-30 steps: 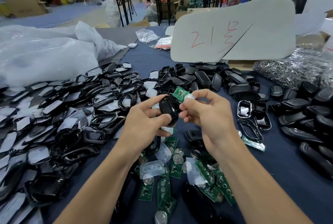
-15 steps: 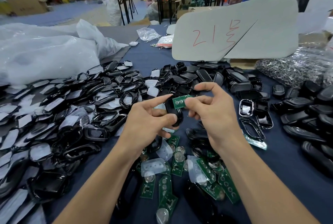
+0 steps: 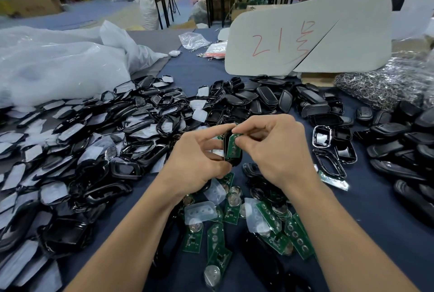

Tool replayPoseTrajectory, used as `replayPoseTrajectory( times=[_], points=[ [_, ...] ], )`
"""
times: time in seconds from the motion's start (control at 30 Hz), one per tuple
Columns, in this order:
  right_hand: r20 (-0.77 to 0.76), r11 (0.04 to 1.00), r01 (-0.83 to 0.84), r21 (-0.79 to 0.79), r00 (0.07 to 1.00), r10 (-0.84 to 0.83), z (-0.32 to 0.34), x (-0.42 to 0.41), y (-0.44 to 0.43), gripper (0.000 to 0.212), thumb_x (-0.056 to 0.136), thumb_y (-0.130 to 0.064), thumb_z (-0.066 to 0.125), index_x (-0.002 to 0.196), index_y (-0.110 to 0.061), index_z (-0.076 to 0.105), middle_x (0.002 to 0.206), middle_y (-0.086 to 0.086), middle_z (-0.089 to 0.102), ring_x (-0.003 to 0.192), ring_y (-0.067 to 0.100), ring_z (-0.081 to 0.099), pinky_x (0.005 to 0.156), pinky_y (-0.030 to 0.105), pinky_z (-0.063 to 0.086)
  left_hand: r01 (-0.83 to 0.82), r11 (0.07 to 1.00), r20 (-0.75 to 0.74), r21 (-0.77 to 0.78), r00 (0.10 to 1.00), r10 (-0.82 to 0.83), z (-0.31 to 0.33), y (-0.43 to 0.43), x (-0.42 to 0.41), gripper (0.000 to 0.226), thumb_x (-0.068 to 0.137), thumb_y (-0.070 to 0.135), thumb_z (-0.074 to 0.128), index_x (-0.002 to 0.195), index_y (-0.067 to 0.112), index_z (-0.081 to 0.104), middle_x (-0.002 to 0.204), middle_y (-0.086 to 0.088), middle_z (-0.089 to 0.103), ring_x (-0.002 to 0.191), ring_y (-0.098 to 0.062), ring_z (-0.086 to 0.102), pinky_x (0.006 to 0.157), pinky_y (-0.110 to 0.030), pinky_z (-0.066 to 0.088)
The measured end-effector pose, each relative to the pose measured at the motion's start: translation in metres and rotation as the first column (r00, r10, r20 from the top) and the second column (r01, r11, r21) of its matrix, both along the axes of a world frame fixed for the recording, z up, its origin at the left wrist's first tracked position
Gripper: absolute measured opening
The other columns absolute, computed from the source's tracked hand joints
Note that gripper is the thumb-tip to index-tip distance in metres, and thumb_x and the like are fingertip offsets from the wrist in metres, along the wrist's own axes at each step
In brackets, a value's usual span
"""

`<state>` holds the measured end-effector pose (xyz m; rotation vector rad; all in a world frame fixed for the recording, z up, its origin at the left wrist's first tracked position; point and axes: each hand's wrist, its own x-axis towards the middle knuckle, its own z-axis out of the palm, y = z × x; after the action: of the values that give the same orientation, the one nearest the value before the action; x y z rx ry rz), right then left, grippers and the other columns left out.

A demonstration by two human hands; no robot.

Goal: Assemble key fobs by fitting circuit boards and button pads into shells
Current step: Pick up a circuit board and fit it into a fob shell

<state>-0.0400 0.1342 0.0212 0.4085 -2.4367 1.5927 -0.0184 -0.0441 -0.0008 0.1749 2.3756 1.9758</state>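
L hand (image 3: 197, 162) grips black shell (image 3: 234, 160); R hand (image 3: 279, 150) pinches green PCB (image 3: 234, 144) in it.

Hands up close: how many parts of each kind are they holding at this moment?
Black shell: 1, held by the left hand
Green circuit board: 1, pinched by the right hand
Total: 2

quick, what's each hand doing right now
left hand: grips the black shell
right hand: pinches the green circuit board, set against the shell's open side
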Motion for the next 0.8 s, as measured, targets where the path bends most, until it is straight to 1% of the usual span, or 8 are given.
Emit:
replayPoseTrajectory(
  times=[0.1,0.2,0.27,0.4,0.53,0.67,0.73,0.8],
  points=[
    [-0.003,0.999,0.030,0.010,1.000,-0.030,-0.001,0.001,0.000,0.019,0.079,-0.003,0.084,0.082,-0.022,0.083,0.070,-0.010,0.076,0.066,0.001,0.071,0.069,0.022,0.059,-0.019,1.000,-0.020,-0.015,1.000,0.019,-0.001,-0.001,-0.001,0.078,0.071,-0.012,0.074,0.132,0.036,0.069,0.095,-0.004,0.081,0.064,-0.013,0.069,0.058,-0.024,0.052],
    [0.013,0.999,0.040,-0.033,0.999,-0.040,-0.002,0.001,0.000,0.019,0.077,-0.005,0.086,0.079,-0.024,0.083,0.069,-0.016,0.075,0.065,-0.002,0.071,0.065,0.014,0.056,-0.010,1.000,-0.015,-0.018,1.000,0.009,-0.001,-0.002,-0.001,0.078,0.070,-0.008,0.073,0.137,0.031,0.067,0.097,-0.005,0.081,0.064,-0.013,0.068,0.059,-0.022,0.052],
    [0.016,0.998,0.044,-0.043,0.999,-0.043,-0.003,0.001,-0.001,0.019,0.076,-0.005,0.087,0.078,-0.024,0.084,0.069,-0.017,0.074,0.064,-0.002,0.070,0.063,0.010,0.054,-0.008,1.000,-0.011,-0.025,1.000,0.008,-0.001,-0.002,0.000,0.078,0.071,-0.008,0.072,0.137,0.031,0.067,0.098,-0.005,0.081,0.067,-0.014,0.069,0.061,-0.024,0.053],
    [-0.006,0.998,0.054,-0.016,0.999,-0.054,-0.005,0.000,-0.002,0.018,0.077,-0.007,0.087,0.081,-0.024,0.084,0.067,-0.012,0.074,0.062,0.000,0.069,0.062,0.011,0.053,-0.016,0.999,-0.022,-0.038,1.000,0.015,0.000,-0.001,0.000,0.076,0.069,-0.005,0.071,0.136,0.031,0.068,0.098,-0.004,0.081,0.071,-0.016,0.070,0.064,-0.025,0.054],
    [-0.017,0.997,0.072,-0.019,0.997,-0.072,-0.009,0.000,-0.006,0.017,0.077,-0.008,0.087,0.083,-0.023,0.084,0.068,-0.013,0.074,0.063,-0.001,0.069,0.060,0.007,0.049,-0.042,0.997,-0.046,-0.070,0.998,0.038,-0.001,-0.001,0.000,0.074,0.069,-0.002,0.070,0.134,0.033,0.068,0.099,-0.003,0.082,0.081,-0.019,0.074,0.071,-0.031,0.059],
    [-0.021,0.995,0.093,-0.038,0.995,-0.094,-0.011,0.001,-0.008,0.016,0.076,-0.009,0.088,0.084,-0.022,0.085,0.067,-0.014,0.075,0.063,-0.005,0.069,0.061,0.007,0.050,-0.041,0.996,-0.058,-0.080,0.998,0.036,0.000,-0.002,0.001,0.073,0.068,0.000,0.071,0.133,0.035,0.068,0.099,0.001,0.082,0.088,-0.017,0.075,0.076,-0.024,0.057],
    [-0.008,0.994,0.096,-0.046,0.995,-0.097,-0.012,0.002,-0.009,0.016,0.075,-0.010,0.089,0.083,-0.023,0.085,0.067,-0.015,0.075,0.063,-0.005,0.070,0.063,0.009,0.053,-0.044,0.994,-0.055,-0.097,0.998,0.039,0.001,-0.003,0.002,0.073,0.070,-0.002,0.073,0.134,0.032,0.068,0.094,0.001,0.082,0.084,-0.017,0.075,0.078,-0.026,0.058],
    [-0.007,0.995,0.094,-0.037,0.996,-0.094,-0.012,0.002,-0.010,0.017,0.074,-0.011,0.089,0.082,-0.025,0.084,0.067,-0.018,0.074,0.063,-0.005,0.070,0.063,0.010,0.053,-0.088,0.992,-0.047,-0.086,0.995,0.084,0.002,-0.001,0.003,0.066,0.075,-0.005,0.076,0.129,0.034,0.072,0.078,-0.003,0.078,0.063,-0.017,0.066,0.066,-0.024,0.054]
  ],
)
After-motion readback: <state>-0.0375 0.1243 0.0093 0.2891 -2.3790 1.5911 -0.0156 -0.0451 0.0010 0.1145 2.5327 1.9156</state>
